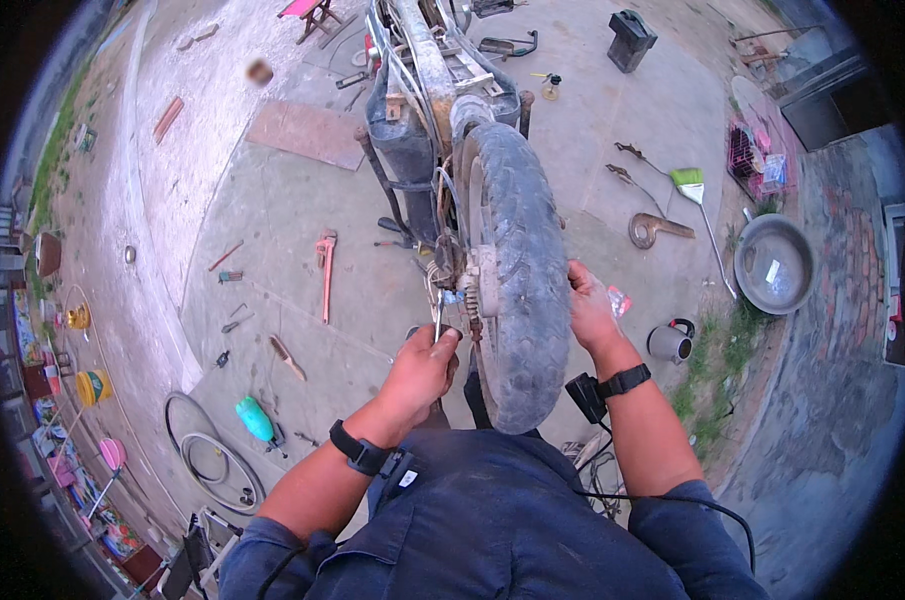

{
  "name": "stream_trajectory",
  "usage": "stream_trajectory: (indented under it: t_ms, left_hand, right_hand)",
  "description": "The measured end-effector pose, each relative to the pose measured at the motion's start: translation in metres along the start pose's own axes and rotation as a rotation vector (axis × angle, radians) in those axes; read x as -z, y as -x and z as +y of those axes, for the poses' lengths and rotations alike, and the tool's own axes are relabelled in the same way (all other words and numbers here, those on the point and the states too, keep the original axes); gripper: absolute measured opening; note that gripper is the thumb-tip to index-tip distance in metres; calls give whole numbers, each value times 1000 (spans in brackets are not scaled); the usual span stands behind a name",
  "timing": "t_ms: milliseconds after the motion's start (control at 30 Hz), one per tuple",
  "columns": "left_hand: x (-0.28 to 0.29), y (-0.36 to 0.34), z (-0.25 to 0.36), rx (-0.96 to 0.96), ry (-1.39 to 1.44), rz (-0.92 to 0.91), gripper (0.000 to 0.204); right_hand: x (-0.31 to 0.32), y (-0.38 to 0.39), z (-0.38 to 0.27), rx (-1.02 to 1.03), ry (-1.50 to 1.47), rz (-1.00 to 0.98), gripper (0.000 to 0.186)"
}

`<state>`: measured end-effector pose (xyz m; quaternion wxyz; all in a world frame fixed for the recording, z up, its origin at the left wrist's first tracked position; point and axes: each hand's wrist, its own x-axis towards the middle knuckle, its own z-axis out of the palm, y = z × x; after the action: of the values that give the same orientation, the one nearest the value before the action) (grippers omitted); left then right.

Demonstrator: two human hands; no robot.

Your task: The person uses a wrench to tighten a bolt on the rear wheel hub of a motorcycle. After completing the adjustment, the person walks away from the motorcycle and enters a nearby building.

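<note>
Concrete yard (272, 232): red wrench (326, 278), brush (288, 358) laid about, presumably for reach. Motorcycle (434, 75): tyre (532, 310) between hands, likely for access both sides. Left hand (420, 374): grip closed round metal tool (440, 312) near hub (486, 284). Right hand (594, 312): at tyre's right side, perhaps steadying; grip partly hidden, cannot tell.

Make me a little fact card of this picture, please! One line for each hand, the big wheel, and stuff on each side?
Left hand: holds a thin metal tool, left of the wheel
Right hand: at the wheel's right side; fingertips partly hidden
Wheel: upright, between the hands
Left side: red pipe wrench, green container
Right side: round grey basin
</note>
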<state>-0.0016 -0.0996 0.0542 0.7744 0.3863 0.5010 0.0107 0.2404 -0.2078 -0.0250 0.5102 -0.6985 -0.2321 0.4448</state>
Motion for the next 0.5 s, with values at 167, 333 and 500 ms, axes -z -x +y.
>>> stream_trajectory:
  t_ms: [167, 333, 500]
  left_hand:
    - [-4, 1, 9, 25, -27, 21, 22]
    - [-6, 0, 16, 35, -40, 10, 22]
    - [-12, -10, 17, 31, -65, 37, 17]
  right_hand:
    - [-2, 1, -4, -18, -33, -1, 21]
    - [-1, 2, -4, -6, -47, -1, 19]
    - [-2, 2, -9, -30, -32, -1, 19]
